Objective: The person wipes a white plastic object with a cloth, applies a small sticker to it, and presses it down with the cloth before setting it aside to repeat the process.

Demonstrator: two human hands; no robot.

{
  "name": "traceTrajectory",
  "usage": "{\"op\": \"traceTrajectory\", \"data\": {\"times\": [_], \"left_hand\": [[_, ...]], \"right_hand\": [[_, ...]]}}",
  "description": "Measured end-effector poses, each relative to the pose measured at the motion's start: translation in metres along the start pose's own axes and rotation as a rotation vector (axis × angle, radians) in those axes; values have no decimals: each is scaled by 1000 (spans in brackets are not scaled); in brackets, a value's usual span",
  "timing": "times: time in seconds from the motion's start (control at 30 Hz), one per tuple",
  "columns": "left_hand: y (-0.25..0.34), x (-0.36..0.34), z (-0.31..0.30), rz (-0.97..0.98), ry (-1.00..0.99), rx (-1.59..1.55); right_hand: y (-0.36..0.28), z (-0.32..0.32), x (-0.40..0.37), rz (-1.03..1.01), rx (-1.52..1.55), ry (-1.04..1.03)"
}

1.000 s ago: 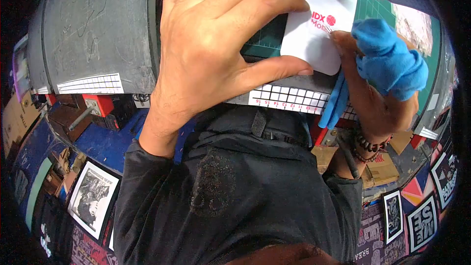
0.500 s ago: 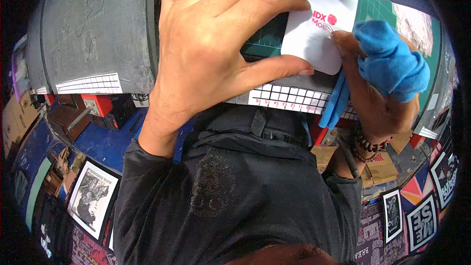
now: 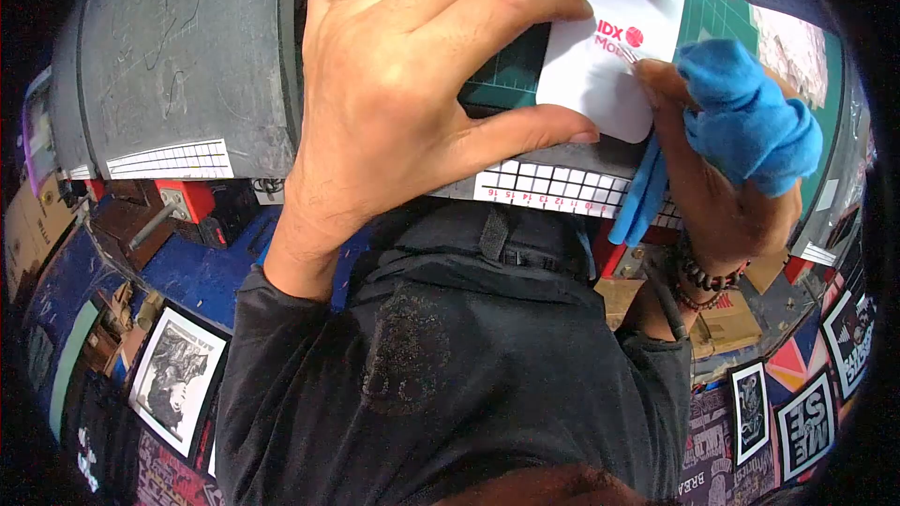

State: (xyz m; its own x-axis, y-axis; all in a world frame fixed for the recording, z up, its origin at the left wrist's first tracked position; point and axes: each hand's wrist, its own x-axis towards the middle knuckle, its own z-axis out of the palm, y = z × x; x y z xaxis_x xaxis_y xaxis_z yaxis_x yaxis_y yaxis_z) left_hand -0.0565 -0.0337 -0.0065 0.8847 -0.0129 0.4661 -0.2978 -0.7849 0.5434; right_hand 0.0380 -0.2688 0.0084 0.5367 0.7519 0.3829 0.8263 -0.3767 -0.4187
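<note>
A white card [image 3: 600,84] with red lettering and a red round mark lies over the green cutting mat [image 3: 511,66]. My left hand [image 3: 403,84] is spread, with its fingertips and thumb tip on the card's left side. At the card's right side, my right hand [image 3: 722,169] pinches a thin metal tip [image 3: 630,55], which points at the red lettering. The rest of that tool is hidden. A blue cloth [image 3: 745,108] is wrapped about this hand's fingers, and its end hangs below the card.
Printed rulers [image 3: 544,187] run along the table's front edge. A dark grey scratched surface [image 3: 187,47] lies at the left. Clear plastic wrap [image 3: 792,52] is at the right. Framed prints [image 3: 178,377] and cardboard [image 3: 727,319] are below.
The metal tip in my right hand has shifted very slightly against the lettering. My left hand and the card have not visibly moved.
</note>
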Motion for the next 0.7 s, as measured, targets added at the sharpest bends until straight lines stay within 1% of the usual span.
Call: {"op": "traceTrajectory", "data": {"times": [0.07,0.1,0.17,0.27,0.3,0.37,0.4,0.47,0.5,0.57,0.6,0.67,0.7], "left_hand": [[2,2,-3,-10,-29,26],[2,3,-3,-13,-39,35],[1,2,-2,-10,-37,36],[0,2,-1,6,-33,8],[2,4,-2,11,-32,-1],[12,7,-5,-82,-51,7],[13,6,-5,-112,-57,10],[0,1,1,-30,-32,6],[-2,0,2,-3,-24,4],[-1,1,0,-7,-43,4],[-1,1,-1,-7,-50,4],[2,0,-2,-31,-66,24],[3,-1,-2,-41,-75,33]], "right_hand": [[0,-2,1,137,-27,-44],[3,-4,4,-5,-12,-47],[6,-7,9,-148,2,-49],[5,-7,9,-173,-3,-111],[4,-4,7,-141,11,-47],[1,1,8,-108,25,16],[-3,6,13,-122,94,36],[-2,7,11,-135,162,57],[2,6,5,-122,124,75],[5,4,6,-109,85,93],[6,2,13,-176,124,52],[6,-1,14,-240,161,12],[4,-2,9,-172,59,7]]}}
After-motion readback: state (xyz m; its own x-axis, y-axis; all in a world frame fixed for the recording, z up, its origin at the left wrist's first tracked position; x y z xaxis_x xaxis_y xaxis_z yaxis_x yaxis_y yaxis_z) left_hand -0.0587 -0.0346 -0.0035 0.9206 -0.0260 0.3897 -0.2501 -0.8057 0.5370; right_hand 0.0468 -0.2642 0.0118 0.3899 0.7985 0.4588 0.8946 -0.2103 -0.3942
